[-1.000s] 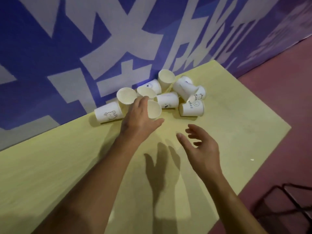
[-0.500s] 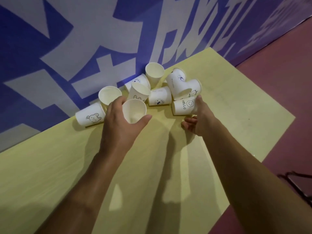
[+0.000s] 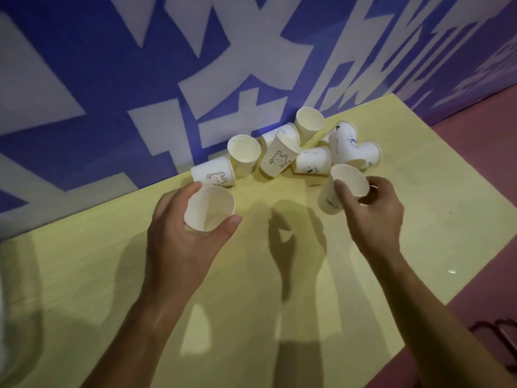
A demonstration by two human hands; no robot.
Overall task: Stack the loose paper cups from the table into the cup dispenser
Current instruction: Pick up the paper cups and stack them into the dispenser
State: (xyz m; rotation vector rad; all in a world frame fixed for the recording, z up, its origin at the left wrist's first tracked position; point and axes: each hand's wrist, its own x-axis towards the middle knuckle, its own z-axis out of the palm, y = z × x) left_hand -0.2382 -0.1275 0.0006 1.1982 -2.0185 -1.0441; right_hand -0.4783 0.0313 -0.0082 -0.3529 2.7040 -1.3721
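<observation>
left hand (image 3: 179,233): gripping one paper cup (image 3: 209,208) by the side, thumb at its rim, mouth tilted toward camera, held above the bench (image 3: 84,275)
right hand (image 3: 372,217): fingers curled round a second cup (image 3: 345,187), printed side facing left, mouth tilted up
loose cups (image 3: 296,152): heap at the bench's far edge against the wall (image 3: 112,79), some upright, some tipped on their sides, several touching
nearest loose cup: bear-print cup (image 3: 214,173) on its side, just behind the left hand
dispenser: can't identify it in view
</observation>
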